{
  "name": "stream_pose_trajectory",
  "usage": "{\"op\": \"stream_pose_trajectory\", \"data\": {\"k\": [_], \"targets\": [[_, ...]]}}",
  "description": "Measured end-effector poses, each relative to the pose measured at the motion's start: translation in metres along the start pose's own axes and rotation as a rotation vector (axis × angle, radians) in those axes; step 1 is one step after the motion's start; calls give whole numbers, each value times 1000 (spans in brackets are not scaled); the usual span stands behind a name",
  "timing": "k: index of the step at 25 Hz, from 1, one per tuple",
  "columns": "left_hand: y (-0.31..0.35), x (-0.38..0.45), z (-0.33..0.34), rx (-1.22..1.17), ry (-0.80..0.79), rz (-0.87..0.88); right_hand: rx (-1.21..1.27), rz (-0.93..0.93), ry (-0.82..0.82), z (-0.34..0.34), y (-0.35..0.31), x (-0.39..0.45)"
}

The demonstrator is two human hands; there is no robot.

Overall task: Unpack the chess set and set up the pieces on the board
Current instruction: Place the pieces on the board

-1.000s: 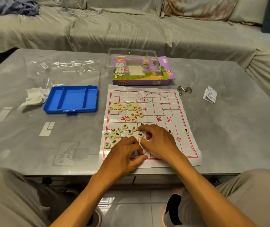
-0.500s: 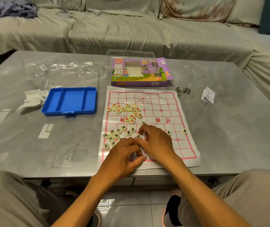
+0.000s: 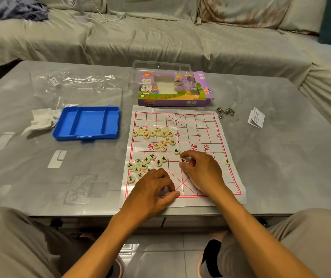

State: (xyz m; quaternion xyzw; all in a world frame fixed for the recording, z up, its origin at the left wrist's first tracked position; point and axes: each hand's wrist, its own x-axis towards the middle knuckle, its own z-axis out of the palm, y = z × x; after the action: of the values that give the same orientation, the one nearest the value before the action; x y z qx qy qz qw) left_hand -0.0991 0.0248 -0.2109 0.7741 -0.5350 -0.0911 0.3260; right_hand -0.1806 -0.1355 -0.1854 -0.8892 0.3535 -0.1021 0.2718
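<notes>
Dozens of small, light, hard discs (image 3: pixel 143 165) lie heaped at ten o'clock on the thin paper board (image 3: pixel 200 125); pinch their rims. Right hand (image 3: pixel 201 170) pinches one piece (image 3: pixel 182 160); left hand (image 3: pixel 152 192) curled, contents hidden.

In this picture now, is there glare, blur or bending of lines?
Head view: soft glare on the glossy table and on the clear plastic wrap; the table's far edge bows from the wide lens; board lines stay sharp; small piece characters are hard to read.
</notes>
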Motion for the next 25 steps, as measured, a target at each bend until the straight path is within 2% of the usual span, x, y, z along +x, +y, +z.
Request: {"op": "stream_pose_trajectory", "data": {"k": [4,9,14,18,21,23,25], "targets": [[0,0,0,1,-4,-1,-35,-53,-2,-3,-4,-7],[0,0,0,-3,1,-3,-264,-231,38,-6,-14,11],[0,0,1,-9,0,-2,-305,-241,-71,-7,-12,15],[0,0,0,-6,-4,-4,-232,-343,-81,-7,-18,15],[1,0,0,-7,-5,-7,-258,-430,-226,0,-39,35],[2,0,-1,-8,-8,-5,-264,-407,-312,5,-50,49],[1,0,-2,-9,-11,-7,-252,-358,-318,7,-56,64]]}}
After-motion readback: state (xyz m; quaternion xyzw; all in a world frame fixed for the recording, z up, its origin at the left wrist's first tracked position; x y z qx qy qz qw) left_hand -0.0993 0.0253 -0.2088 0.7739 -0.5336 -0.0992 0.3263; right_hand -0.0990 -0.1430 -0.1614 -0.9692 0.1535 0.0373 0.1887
